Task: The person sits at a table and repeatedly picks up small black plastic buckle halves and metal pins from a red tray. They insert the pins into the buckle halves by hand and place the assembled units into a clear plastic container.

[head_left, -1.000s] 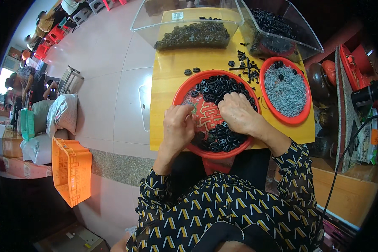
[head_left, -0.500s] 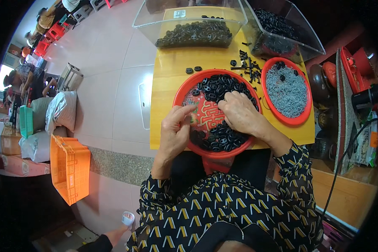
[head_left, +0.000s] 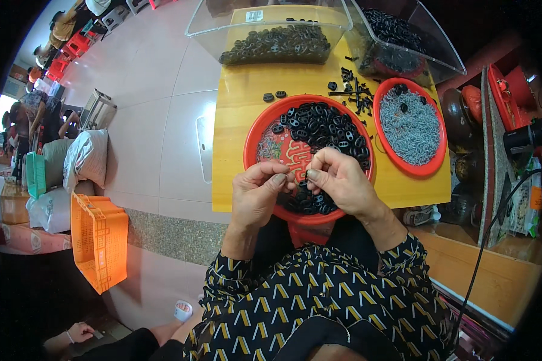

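Both my hands are raised over a round red tray (head_left: 251,133) with a red and gold pattern on its bottom. My left hand (head_left: 260,191) has thumb and forefinger pinched together; what is between them, if anything, is too small to make out. My right hand (head_left: 345,185) pinches a small black part, mostly covered by the fingertips, close to the left fingers. Black oval pieces with two holes (head_left: 328,124) are heaped along the tray's far and right side. More black pieces (head_left: 312,203) lie at its near side, partly under my hands.
Right of my tray, a red tray (head_left: 420,171) holds grey screws (head_left: 411,129) and a few black pieces. Loose black screws (head_left: 359,96) lie beside it on the yellow table (head_left: 230,150). Clear bins (head_left: 271,51) stand behind. An orange crate (head_left: 105,240) sits on the floor at left.
My right hand has lifted from the heap and moved nearer to me, pinching a small black part. My left hand has shifted right and closer to it. A person's hand has appeared at lower left.
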Action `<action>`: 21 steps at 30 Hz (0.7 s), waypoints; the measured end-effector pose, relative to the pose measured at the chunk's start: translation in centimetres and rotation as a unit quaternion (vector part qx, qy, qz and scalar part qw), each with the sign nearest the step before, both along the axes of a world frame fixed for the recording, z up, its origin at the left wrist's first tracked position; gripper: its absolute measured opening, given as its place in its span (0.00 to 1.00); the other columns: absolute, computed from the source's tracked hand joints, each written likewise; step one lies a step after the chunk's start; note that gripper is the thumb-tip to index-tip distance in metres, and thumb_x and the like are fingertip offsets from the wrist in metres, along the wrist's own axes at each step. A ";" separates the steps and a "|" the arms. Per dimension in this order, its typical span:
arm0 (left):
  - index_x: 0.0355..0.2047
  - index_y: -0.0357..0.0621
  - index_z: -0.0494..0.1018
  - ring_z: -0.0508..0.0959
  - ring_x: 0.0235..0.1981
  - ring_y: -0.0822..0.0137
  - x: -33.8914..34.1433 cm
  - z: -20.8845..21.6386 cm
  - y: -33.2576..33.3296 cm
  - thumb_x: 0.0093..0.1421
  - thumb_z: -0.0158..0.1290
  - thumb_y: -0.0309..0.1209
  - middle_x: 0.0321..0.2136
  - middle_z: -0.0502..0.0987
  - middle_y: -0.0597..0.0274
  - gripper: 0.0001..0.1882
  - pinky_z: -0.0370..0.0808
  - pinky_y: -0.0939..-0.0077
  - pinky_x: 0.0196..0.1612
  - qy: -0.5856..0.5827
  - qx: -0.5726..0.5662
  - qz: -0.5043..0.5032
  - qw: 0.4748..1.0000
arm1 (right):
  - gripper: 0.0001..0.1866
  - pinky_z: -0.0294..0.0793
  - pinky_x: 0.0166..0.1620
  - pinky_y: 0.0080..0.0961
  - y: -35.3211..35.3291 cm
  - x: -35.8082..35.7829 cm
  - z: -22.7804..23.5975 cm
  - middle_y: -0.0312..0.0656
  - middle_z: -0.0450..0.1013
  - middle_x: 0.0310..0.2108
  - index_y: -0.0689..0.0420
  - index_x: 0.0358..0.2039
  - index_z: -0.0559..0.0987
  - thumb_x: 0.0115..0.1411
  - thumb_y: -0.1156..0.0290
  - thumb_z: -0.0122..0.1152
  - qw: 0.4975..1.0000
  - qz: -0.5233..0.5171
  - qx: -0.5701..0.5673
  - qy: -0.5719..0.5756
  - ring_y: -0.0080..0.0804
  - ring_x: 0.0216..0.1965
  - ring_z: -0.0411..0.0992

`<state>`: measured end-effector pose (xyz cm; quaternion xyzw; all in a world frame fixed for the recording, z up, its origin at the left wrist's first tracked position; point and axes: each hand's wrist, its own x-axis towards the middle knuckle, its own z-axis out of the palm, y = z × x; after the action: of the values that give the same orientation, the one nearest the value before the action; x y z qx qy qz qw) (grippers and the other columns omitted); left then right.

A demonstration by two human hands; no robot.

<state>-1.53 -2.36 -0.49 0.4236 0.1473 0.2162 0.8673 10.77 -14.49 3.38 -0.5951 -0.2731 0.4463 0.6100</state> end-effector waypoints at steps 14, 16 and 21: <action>0.29 0.34 0.70 0.67 0.27 0.79 -0.1 -0.3 -1.5 0.55 0.49 0.23 0.27 0.69 0.67 0.04 0.65 0.87 0.30 0.004 0.039 -0.005 0.999 | 0.03 0.70 0.27 0.13 -0.8 -2.0 0.1 0.36 0.67 0.25 0.63 0.29 0.68 0.53 0.80 0.52 0.999 -0.044 -0.010 -0.026 0.18 0.25 0.68; 0.29 0.35 0.70 0.66 0.27 0.80 -0.2 -0.3 -1.6 0.55 0.49 0.24 0.27 0.69 0.68 0.04 0.64 0.88 0.30 0.015 0.051 -0.006 0.999 | 0.03 0.70 0.27 0.13 -0.8 -2.1 0.0 0.35 0.67 0.25 0.63 0.29 0.68 0.53 0.80 0.52 0.997 -0.047 -0.019 -0.055 0.17 0.25 0.68; 0.29 0.35 0.70 0.66 0.26 0.81 -0.1 -0.3 -1.8 0.55 0.49 0.24 0.26 0.68 0.69 0.04 0.63 0.89 0.29 0.028 0.085 -0.005 0.996 | 0.04 0.69 0.28 0.11 -0.9 -2.0 -0.5 0.34 0.67 0.24 0.63 0.29 0.68 0.52 0.81 0.53 0.994 -0.046 -0.030 -0.095 0.16 0.24 0.68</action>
<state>-1.64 -4.12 -0.79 0.5021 0.1507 0.2118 0.8248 8.74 -15.40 2.87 -0.6647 -0.2888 0.3674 0.5829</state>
